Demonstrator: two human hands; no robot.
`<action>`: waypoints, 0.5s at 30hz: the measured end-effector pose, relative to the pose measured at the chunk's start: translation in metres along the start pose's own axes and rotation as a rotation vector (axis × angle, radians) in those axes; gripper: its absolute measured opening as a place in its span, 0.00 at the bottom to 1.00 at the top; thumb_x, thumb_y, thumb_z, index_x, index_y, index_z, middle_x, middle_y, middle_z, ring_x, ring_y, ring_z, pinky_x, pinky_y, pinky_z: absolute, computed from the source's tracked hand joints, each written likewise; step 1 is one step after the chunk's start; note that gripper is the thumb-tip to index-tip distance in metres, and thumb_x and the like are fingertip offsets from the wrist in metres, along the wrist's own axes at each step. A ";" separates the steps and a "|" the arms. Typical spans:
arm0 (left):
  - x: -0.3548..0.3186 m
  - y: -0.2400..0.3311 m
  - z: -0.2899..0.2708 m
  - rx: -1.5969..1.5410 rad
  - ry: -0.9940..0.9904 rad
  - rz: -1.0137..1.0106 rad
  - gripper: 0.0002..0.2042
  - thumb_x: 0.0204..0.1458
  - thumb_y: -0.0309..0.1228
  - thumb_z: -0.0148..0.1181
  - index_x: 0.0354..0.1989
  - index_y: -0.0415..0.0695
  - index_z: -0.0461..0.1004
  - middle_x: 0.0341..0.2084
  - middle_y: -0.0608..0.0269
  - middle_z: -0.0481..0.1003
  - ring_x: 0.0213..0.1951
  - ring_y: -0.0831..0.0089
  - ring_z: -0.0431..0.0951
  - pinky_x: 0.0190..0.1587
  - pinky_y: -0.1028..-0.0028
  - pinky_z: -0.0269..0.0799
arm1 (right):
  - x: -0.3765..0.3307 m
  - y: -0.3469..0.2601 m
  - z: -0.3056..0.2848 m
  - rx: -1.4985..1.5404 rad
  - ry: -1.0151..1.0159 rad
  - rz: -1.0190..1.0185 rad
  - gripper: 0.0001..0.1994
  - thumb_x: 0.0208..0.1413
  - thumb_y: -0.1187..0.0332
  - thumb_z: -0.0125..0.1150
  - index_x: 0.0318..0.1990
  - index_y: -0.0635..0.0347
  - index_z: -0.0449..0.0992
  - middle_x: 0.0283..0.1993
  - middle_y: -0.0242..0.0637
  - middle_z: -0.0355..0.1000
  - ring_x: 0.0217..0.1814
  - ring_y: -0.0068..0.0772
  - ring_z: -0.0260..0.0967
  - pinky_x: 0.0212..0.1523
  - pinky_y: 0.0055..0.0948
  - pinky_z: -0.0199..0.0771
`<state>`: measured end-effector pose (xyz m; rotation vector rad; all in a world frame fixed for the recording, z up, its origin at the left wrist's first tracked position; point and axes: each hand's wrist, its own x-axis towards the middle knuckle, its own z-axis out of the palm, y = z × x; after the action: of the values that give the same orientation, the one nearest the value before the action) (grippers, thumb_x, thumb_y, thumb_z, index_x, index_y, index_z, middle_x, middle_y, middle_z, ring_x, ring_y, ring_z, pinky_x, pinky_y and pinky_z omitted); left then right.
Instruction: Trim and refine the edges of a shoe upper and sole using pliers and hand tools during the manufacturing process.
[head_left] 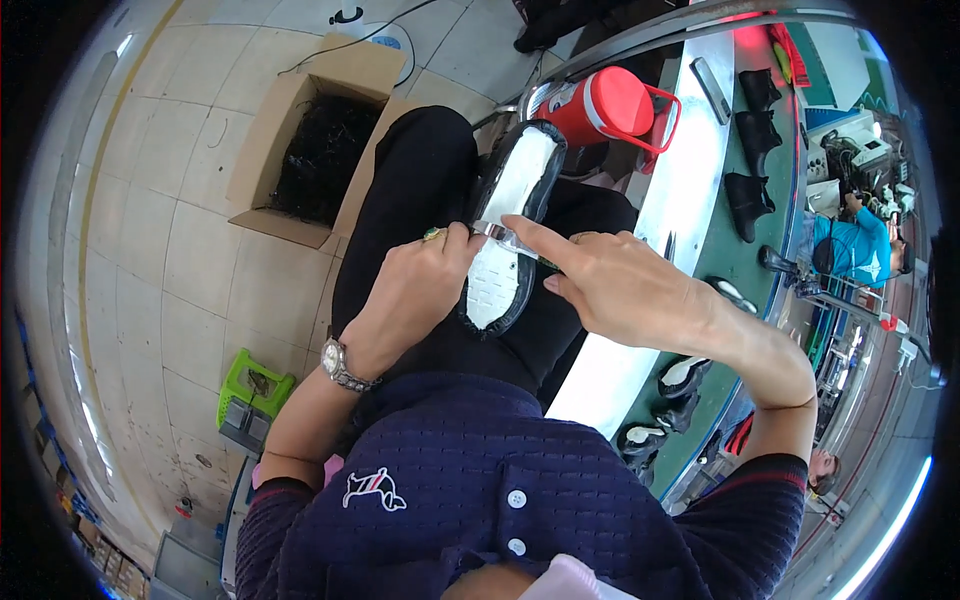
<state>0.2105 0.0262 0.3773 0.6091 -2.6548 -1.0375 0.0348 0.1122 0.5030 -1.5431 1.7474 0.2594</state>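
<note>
A black shoe upper, bottom up with a white sole board [492, 290] bordered by gathered black edging, rests across my lap. A shiny silvery strip-like tool [492, 230] crosses its narrow middle. My left hand [425, 282] is closed, fingers gripping the strip's left end beside the shoe. From the other side my right hand [628, 285] reaches over the shoe, its index finger stretched onto the strip and the white board. The remaining right fingers curl around the strip's other end, partly hidden. Both hands are close together on the shoe.
An open cardboard box [285, 232] with black scraps stands on the floor at left. A red jug [612, 105] sits by the metal ledge [590, 385]. Beyond it, a green conveyor [705, 262] carries black shoes [748, 205]. A green stool [240, 378] is at lower left; a co-worker [858, 245] sits far right.
</note>
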 end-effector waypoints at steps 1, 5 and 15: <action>0.001 0.001 0.000 0.067 -0.044 -0.036 0.10 0.59 0.30 0.53 0.45 0.38 0.74 0.27 0.55 0.78 0.28 0.61 0.79 0.29 0.70 0.74 | 0.000 0.003 0.002 0.003 0.001 0.002 0.29 0.58 0.71 0.54 0.67 0.50 0.53 0.28 0.53 0.73 0.29 0.55 0.74 0.33 0.46 0.73; 0.003 -0.010 0.003 -0.913 -0.170 -0.386 0.20 0.62 0.35 0.50 0.61 0.43 0.65 0.46 0.59 0.76 0.43 0.69 0.79 0.43 0.73 0.74 | -0.004 0.024 0.035 0.233 0.098 -0.042 0.31 0.57 0.73 0.55 0.68 0.45 0.52 0.32 0.52 0.75 0.28 0.55 0.73 0.33 0.44 0.75; 0.047 -0.013 0.036 -1.740 -0.249 -0.532 0.39 0.56 0.44 0.57 0.71 0.49 0.42 0.62 0.56 0.59 0.60 0.71 0.63 0.60 0.71 0.62 | -0.012 0.023 0.018 0.223 0.087 -0.015 0.32 0.56 0.71 0.58 0.67 0.44 0.53 0.32 0.53 0.75 0.24 0.47 0.73 0.27 0.39 0.77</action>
<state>0.1605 0.0175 0.3454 0.6444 -0.7556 -2.8833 0.0204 0.1383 0.4912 -1.4228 1.7654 -0.0107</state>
